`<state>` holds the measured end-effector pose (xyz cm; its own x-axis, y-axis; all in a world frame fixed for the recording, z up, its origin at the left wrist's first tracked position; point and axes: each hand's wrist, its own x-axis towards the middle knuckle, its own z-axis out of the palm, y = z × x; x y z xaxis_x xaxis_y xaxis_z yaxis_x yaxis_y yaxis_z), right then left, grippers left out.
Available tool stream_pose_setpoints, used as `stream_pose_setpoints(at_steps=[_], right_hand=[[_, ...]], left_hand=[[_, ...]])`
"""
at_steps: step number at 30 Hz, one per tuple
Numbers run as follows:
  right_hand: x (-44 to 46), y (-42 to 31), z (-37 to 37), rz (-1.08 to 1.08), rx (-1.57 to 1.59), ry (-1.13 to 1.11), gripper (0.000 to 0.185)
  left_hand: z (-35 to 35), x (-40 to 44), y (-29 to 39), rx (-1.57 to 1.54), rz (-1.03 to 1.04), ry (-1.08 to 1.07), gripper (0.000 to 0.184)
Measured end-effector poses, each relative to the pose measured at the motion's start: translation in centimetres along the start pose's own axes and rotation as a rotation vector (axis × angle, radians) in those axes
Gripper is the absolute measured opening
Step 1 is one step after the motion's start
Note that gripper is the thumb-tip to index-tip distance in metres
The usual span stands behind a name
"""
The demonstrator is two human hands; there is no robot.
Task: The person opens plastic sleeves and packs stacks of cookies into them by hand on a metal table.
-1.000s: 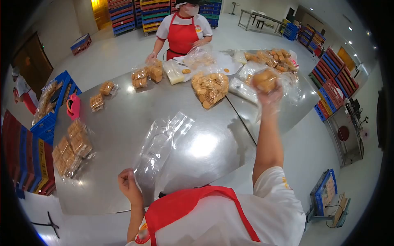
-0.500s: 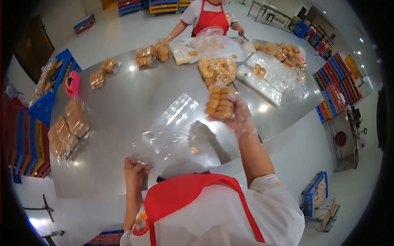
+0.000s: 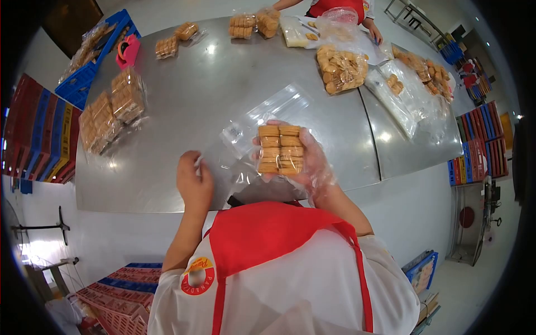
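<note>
Near the tabletop (image 3: 173, 111)'s front edge, the right hand (image 3: 315, 162) cradles biscuits (image 3: 281, 149), likely light, brittle and best supported from beneath, while the left hand (image 3: 195, 181) curls half-closed, any grip on plastic unclear.

Metal table (image 3: 223, 84); bagged biscuits (image 3: 341, 69), clear bags (image 3: 279, 106).

- shiny metal table (image 3: 257, 67), seam toward right
- pale smooth floor (image 3: 391, 218)
- dark brown door (image 3: 72, 22), upper left
- red, blue, yellow crate stacks (image 3: 39, 134) at left
- similar stacks (image 3: 477, 148) at right
- bright glare (image 3: 42, 251), lower left
</note>
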<state>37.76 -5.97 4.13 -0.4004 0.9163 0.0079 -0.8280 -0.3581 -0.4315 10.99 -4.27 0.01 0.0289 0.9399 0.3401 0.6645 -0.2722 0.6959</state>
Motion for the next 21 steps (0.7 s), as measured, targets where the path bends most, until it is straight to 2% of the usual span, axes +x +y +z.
stream_pose_setpoints(at_steps=[1,3,5,8,11,14,17,18,20,21], right_hand=[[-0.1,0.2,0.2,0.0,-0.038,0.047,0.076],[0.1,0.9,0.2,-0.006,-0.01,0.088,0.061],[0.5,1.2,0.6,-0.028,-0.025,0.146,0.053],[0.7,1.1,1.7,-0.073,-0.115,0.254,0.052],[0.4,1.1,1.9,-0.096,-0.247,0.35,0.056],[0.7,0.9,3.0,-0.09,-0.517,0.425,0.07],[0.7,1.5,4.1,-0.116,-0.876,0.43,0.087],[1.0,1.8,3.3,-0.174,-0.977,0.438,0.093],[0.6,1.3,3.3,-0.167,-1.046,0.439,0.081],[0.4,1.0,3.5,-0.164,-1.08,0.44,0.076]], left_hand=[[-0.3,0.3,1.4,0.01,0.231,0.033,0.039],[-0.9,1.6,6.4,-0.068,0.558,-0.137,0.055],[0.4,2.0,8.7,-0.128,0.657,-0.252,0.065],[3.1,1.0,8.1,-0.209,0.607,-0.192,0.064],[3.9,0.2,7.0,-0.178,0.649,-0.161,0.064],[3.2,0.1,7.5,-0.508,0.249,-0.333,0.06],[3.3,0.9,7.0,-1.095,-0.438,-0.525,0.055],[3.8,1.1,6.5,-1.129,-0.413,-0.518,0.058],[4.2,1.5,6.6,-1.182,-0.461,-0.522,0.064],[4.0,1.9,6.2,-1.304,-0.476,-0.553,0.065]])
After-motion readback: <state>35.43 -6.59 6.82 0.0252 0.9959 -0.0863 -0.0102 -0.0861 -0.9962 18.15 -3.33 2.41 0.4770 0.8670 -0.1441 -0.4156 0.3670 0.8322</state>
